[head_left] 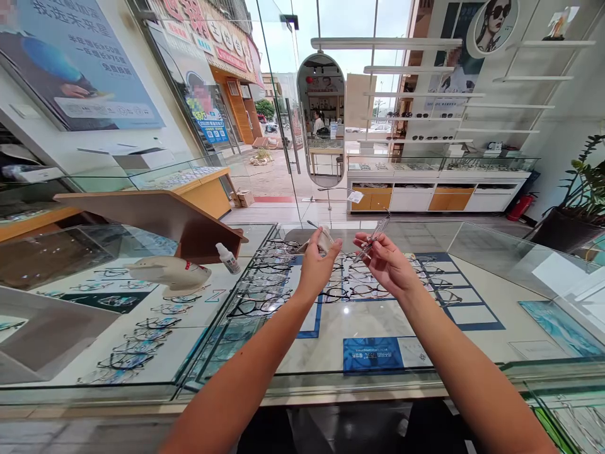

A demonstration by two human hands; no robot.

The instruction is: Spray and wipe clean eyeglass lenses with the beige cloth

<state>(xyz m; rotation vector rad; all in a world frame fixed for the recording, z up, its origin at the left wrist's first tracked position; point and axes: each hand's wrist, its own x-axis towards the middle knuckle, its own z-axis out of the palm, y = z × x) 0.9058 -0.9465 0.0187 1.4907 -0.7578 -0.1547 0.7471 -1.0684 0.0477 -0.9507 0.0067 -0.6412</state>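
My left hand [317, 261] is closed, thumb against fingers, on a small whitish piece [325, 241] that looks like a cloth. A thin dark rod juts out above those fingers; what it belongs to is unclear. Beside it, my right hand [390, 261] pinches a pair of clear, thin-framed eyeglasses [373, 238], held tilted above the glass counter [302, 359]. A small gap separates the two hands. Under and around them are rows of eyeglasses [269, 284], partly hidden by my arms. A white bottle [227, 258] stands left of my left hand.
A cream animal-shaped figure [172, 274] and a brown wooden stand [189, 217] occupy the left counter. An oval mirror [322, 120] rises beyond my hands. A blue printed card [373, 355] lies near the front edge. Display shelves [411, 96] line the far wall; a potted plant [574, 195] stands right.
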